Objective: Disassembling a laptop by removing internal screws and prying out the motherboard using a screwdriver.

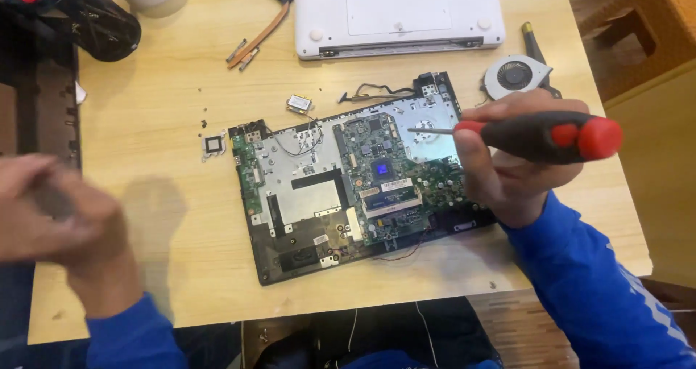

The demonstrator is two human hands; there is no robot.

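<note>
Screwdriver (540, 137) work fills the right half of the frame: our right hand (507, 159) has its fingers clamped round the black handle with its red bands and red end cap, and the thin metal shaft points left, its tip over the silvery plate at the upper right of the opened laptop base (348, 188). That base lies at the centre of the wooden table (159, 108), tilted slightly, with its green motherboard (384, 173) exposed; a small white rectangular label sits across the memory module just below centre, and another small white sticker lies lower on the dark frame. Our left hand (51, 209) hangs at the left edge, blurred, fingers drawn together; we cannot tell whether it holds anything. Just left of the base lies a small square metal bracket (213, 145), and above the base a small wireless card (299, 104). At the upper centre rests the white laptop cover (399, 14), and a round cooling fan (516, 75) sits at the upper right, near the screwdriver hand. Both sleeves are blue.
</note>
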